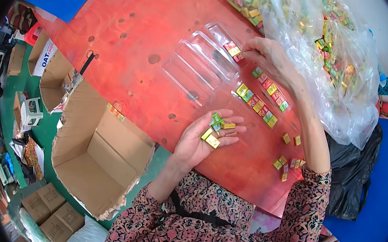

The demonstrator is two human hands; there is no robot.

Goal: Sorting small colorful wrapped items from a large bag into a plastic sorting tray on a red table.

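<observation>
Palm up, my left hand [201,138] carries a few small foil-wrapped blocks [212,141] in gold and green, its fingers spread beneath them. A clear plastic tray [194,69] with long slots lies on the red tabletop. At its far slot, my right hand [271,58] bends over with fingertips drawn together beside a short row of red and gold wrapped blocks [232,49]. Whatever is between those fingertips is hidden. Two longer rows of wrapped blocks [257,105] lie nearer, below my right wrist. Several loose wrapped blocks [285,167] are scattered by my right elbow.
A big clear plastic bag [349,85] full of wrapped blocks stands at the right, with a black bag [351,175] beneath. An open cardboard box [105,159] stands against the table's left edge. A joined wrapped strip [115,112] lies at that edge.
</observation>
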